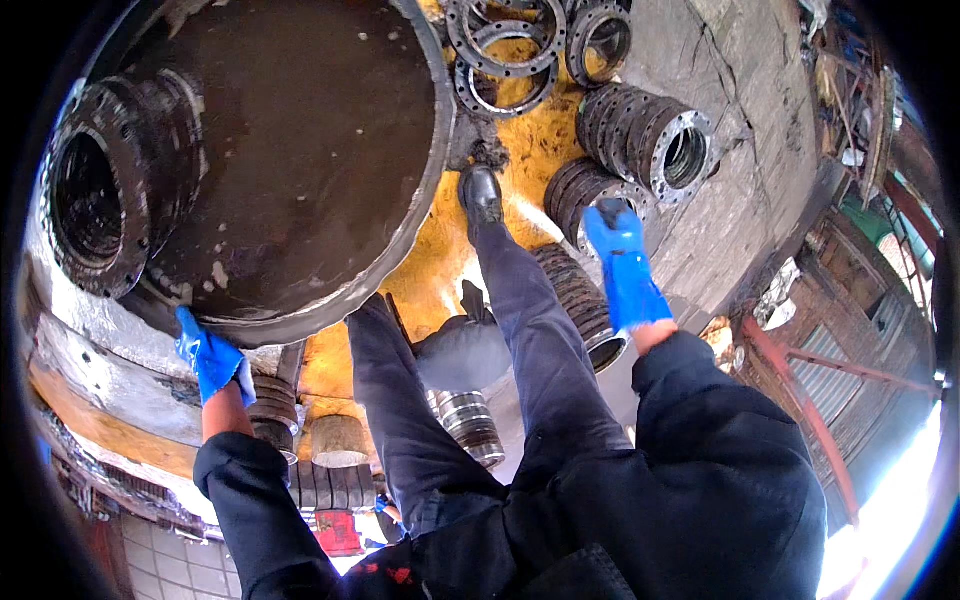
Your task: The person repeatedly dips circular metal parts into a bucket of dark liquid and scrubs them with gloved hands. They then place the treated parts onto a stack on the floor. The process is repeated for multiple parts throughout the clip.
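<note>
From where I stand, a thick stack of dark, bolt-holed metal rings (165, 150) sits at the left side of a wide, round grey metal tub (447, 100) of murky brown liquid (310, 140); I can't tell how deep its base goes. The blue-gloved left hand (212, 358) is at the tub's near rim, its fingers bent slightly and seemingly touching the edge; whether they grip it, I can't tell.

Right of the tub, a black boot (480, 195) is planted on the stained yellow floor (540, 130). Beyond the boot lie loose, flat dark rings (510, 68). Farther right of the tub, the blue-gloved right hand (628, 260) hangs over a dark ribbed metal ring stack (572, 195). Its fingers look curled, with something dark at their tips; blur hides whether they hold anything. Just past it is a dark flanged stack with a pale end face (640, 135).

A wet glove could slip off the rim, I'd judge, and tip the person's balance toward the liquid. Slick patches could make the boot slide, and a careless knock from the right hand could topple the ribbed stack.
</note>
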Demonstrator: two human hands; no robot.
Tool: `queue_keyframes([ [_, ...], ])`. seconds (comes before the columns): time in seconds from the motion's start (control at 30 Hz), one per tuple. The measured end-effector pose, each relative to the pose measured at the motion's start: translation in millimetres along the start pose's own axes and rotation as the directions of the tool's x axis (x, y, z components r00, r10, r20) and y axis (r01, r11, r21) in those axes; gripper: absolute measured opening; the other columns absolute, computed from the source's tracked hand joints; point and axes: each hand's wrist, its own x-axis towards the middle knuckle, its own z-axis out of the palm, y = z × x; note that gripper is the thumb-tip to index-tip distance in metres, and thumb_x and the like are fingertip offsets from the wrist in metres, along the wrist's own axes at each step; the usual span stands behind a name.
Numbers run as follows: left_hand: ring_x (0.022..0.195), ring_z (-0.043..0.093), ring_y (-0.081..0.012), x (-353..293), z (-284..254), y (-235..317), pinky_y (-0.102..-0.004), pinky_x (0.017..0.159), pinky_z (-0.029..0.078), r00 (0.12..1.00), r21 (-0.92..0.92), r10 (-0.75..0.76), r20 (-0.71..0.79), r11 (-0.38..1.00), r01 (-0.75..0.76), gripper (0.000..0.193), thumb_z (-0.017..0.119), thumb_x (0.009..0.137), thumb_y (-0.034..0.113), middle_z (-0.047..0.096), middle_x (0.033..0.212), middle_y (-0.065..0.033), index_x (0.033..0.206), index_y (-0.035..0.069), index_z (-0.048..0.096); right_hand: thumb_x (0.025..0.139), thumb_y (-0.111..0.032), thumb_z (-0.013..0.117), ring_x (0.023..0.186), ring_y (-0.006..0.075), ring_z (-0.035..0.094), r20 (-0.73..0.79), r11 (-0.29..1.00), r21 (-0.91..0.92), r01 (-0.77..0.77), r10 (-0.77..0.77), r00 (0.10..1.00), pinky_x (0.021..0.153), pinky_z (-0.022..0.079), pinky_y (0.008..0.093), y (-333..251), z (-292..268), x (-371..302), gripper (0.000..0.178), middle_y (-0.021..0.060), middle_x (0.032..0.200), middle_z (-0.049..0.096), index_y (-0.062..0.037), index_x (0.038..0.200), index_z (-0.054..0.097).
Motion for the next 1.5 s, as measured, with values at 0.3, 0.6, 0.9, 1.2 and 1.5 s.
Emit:
queue_keyframes([
  [0.3, 0.114, 0.056, -0.0236, 39.9, -44.0, -9.3, -0.0387, 0.100, 0.047, 0.999, 0.306, 0.041, -0.013, 0.951, -0.035, 0.054, 0.049, 0.104, 0.034, 0.058, 0.136, -0.0109, 0.149, 0.005, 0.043, 0.084, -0.037, 0.079, 0.101, 0.0208, 0.061, 0.132, 0.891, 0.166, -0.423, 0.405, 0.905, 0.094, 0.046, 0.0343, 100.6, -19.1, 39.9, 0.059, 0.0110, 0.114, 0.069, 0.0064, 0.121, 0.064],
  [0.6, 0.131, 0.047, -0.0271, 59.3, -64.1, -1.6, -0.0410, 0.112, 0.037, 0.999, 0.444, 0.035, -0.036, 0.896, -0.016, 0.059, 0.048, 0.104, 0.028, 0.042, 0.153, -0.0120, 0.157, 0.009, 0.031, 0.076, -0.030, 0.086, 0.110, 0.0241, 0.066, -0.111, 0.868, 0.338, -0.363, 0.420, 0.901, 0.095, 0.050, 0.0370, 233.4, 54.6, 124.6, 0.063, 0.0120, 0.125, 0.069, 0.0031, 0.125, 0.065],
  [0.9, 0.123, 0.051, -0.0266, 113.0, -133.5, 19.7, -0.0404, 0.105, 0.042, 0.999, 0.537, -0.044, 0.010, 0.843, 0.032, 0.057, 0.046, 0.105, 0.040, 0.048, 0.146, -0.0101, 0.151, 0.009, 0.039, 0.081, -0.012, 0.080, 0.121, 0.0219, 0.055, 0.138, 0.584, 0.730, -0.355, 0.382, 0.914, 0.105, 0.042, 0.0357, 171.1, 41.8, 103.0, 0.064, 0.0067, 0.134, 0.060, -0.0025, 0.139, 0.053],
  [1.2, 0.139, 0.040, -0.0284, 63.3, -81.3, -3.2, -0.0429, 0.117, 0.029, 0.994, 0.557, 0.105, -0.032, 0.828, -0.070, 0.058, 0.045, 0.105, 0.025, 0.037, 0.158, -0.0109, 0.158, 0.011, 0.028, 0.083, -0.018, 0.080, 0.113, 0.0237, 0.062, 0.253, 0.664, 0.571, -0.483, 0.417, 0.873, 0.101, 0.047, 0.0377, 166.8, 14.1, 90.8, 0.063, 0.0110, 0.128, 0.064, 0.0048, 0.136, 0.054],
  [1.5, 0.125, 0.051, -0.0186, -8.3, 25.0, 3.0, -0.0321, 0.108, 0.039, 1.000, 0.165, -0.015, 0.017, 0.986, 0.012, 0.050, 0.038, 0.108, 0.022, 0.049, 0.149, -0.0108, 0.152, -0.001, 0.038, 0.084, -0.011, 0.074, 0.059, 0.0198, 0.066, 0.657, 0.630, 0.084, -0.772, 0.548, 0.519, 0.054, 0.054, 0.0339, 187.8, -156.1, 29.8, 0.021, 0.0080, 0.075, 0.068, 0.0013, 0.100, 0.068],
])
